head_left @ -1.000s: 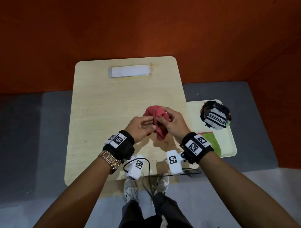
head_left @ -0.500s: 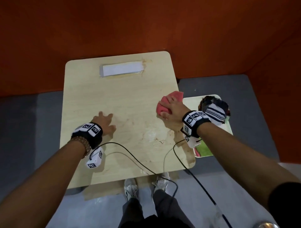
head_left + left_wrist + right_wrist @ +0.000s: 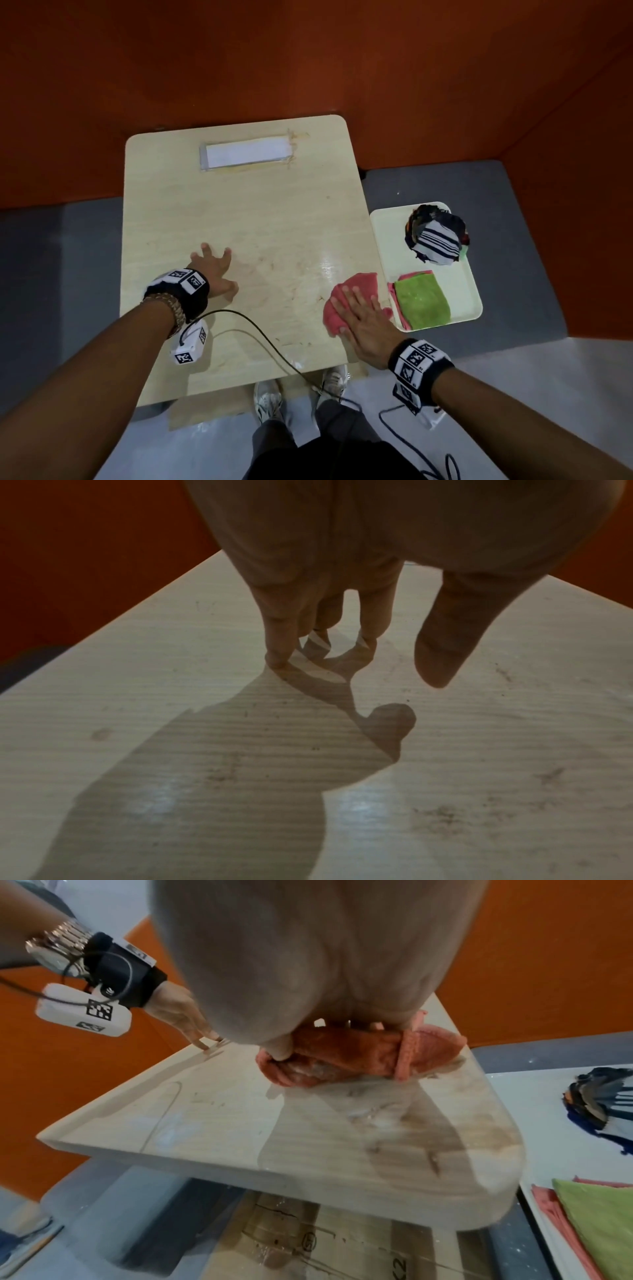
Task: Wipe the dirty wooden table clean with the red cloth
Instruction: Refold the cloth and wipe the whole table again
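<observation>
Red cloth (image 3: 356, 291) half hidden under flat right hand (image 3: 368, 325), fingertips unseen

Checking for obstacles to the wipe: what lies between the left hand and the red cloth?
Head view: only smudged wooden table between left hand and red cloth.

Black wristbands (image 3: 191, 291) with square markers, white camera boxes (image 3: 190, 346), cables, metal watch (image 3: 173, 306).

- Red cloth (image 3: 352, 298): crumpled, bunched into folds, lying flat against the worktop's right edge, near the front right corner.
- Worktop (image 3: 246, 219): pale wood, rounded corners, smudged with brownish stains and wet streaks.
</observation>
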The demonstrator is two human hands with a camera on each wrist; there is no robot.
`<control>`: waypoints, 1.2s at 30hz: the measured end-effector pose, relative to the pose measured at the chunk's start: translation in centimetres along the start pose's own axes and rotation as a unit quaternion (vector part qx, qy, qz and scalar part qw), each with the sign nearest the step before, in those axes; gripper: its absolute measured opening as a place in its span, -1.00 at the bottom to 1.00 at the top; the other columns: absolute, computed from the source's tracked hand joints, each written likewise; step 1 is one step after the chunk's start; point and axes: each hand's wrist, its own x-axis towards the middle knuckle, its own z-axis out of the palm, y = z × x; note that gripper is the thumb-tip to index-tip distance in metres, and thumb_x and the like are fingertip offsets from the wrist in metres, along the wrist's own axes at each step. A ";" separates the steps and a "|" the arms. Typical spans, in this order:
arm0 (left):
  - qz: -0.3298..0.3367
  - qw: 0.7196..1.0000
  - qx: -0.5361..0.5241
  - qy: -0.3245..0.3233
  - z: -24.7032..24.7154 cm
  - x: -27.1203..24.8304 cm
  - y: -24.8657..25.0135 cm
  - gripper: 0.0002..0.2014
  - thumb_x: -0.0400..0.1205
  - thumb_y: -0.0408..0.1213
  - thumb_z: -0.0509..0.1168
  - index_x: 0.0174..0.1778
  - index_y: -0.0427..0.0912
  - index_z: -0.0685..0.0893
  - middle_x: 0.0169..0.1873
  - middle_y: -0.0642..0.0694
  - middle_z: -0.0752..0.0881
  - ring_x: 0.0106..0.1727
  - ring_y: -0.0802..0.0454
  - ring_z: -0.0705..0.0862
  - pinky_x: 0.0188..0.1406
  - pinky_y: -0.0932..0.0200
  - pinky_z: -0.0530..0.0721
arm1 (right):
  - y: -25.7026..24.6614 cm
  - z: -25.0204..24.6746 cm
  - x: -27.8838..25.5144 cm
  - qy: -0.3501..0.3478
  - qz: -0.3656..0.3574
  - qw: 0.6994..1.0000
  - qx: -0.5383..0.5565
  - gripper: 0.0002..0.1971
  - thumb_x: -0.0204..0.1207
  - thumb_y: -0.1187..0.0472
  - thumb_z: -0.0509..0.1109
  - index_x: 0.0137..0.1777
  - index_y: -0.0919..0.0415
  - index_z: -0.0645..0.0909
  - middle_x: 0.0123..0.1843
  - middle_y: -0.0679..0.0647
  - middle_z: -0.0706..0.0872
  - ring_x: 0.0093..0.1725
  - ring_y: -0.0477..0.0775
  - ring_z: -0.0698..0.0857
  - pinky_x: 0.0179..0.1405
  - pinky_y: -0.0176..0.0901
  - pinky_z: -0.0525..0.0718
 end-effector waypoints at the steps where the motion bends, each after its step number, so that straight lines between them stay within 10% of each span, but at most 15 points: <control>1: 0.003 1.000 -0.002 -0.002 0.1 0.0 -0.1 -0.14 0.64 0.18 0.16 0.69 0.08 -0.26 0.64 -0.30 -0.37 0.66 -0.46 -0.16 0.61 -0.23 0.18 | 0.0 0.1 0.2 -0.002 0.005 1.000 -0.003 -0.30 0.57 -0.17 -0.37 0.71 0.03 -0.29 0.72 0.11 -0.36 0.69 0.21 -0.36 0.66 0.32 -0.20; 5: 0.005 1.000 -0.006 -0.008 0.7 0.3 -0.1 -0.10 0.63 0.18 0.19 0.68 0.06 -0.29 0.62 -0.31 -0.42 0.64 -0.48 -0.23 0.62 -0.26 0.15 | 0.0 -0.7 2.1 0.002 0.025 0.999 -0.020 -0.31 0.71 0.10 -0.01 0.71 0.06 -0.34 0.70 0.11 -0.41 0.67 0.20 -0.38 0.66 0.33 -0.16; 13: 0.007 1.000 -0.001 0.001 0.0 -0.6 0.1 -0.11 0.64 0.11 0.22 0.69 0.06 -0.26 0.64 -0.31 -0.37 0.66 -0.45 -0.18 0.61 -0.21 0.19 | 0.1 -8.5 13.1 0.024 0.093 0.995 -0.038 -0.26 0.72 -0.11 0.06 0.74 0.10 -0.24 0.75 0.13 -0.27 0.72 0.27 -0.18 0.65 0.34 -0.07; 22: 0.010 1.000 0.023 0.011 0.6 0.4 -0.4 -0.12 0.63 0.14 0.19 0.69 0.08 -0.25 0.64 -0.33 -0.36 0.65 -0.47 -0.15 0.60 -0.20 0.21 | 0.3 3.2 -3.9 0.040 0.042 0.998 -0.005 -0.37 0.68 0.02 -0.17 0.74 0.14 -0.11 0.74 0.18 -0.15 0.70 0.33 -0.15 0.65 0.33 -0.03; 28: 0.005 0.999 0.031 0.012 0.4 0.4 0.3 -0.12 0.64 0.10 0.21 0.69 0.02 -0.26 0.63 -0.36 -0.35 0.65 -0.49 -0.14 0.58 -0.20 0.26 | 1.0 -0.4 1.0 0.034 0.062 0.997 0.024 -0.28 0.57 -0.10 -0.41 0.73 0.12 -0.17 0.73 0.10 -0.28 0.71 0.26 -0.24 0.66 0.34 -0.05; 36: -0.005 0.999 0.041 0.016 0.2 0.8 -0.3 -0.13 0.62 0.16 0.22 0.70 0.07 -0.20 0.64 -0.36 -0.33 0.65 -0.48 -0.03 0.58 -0.18 0.27 | -1.5 -0.4 0.4 0.064 0.049 0.997 -0.002 -0.32 0.65 0.10 0.16 0.73 0.19 0.04 0.75 0.22 0.00 0.71 0.32 0.00 0.62 0.38 0.11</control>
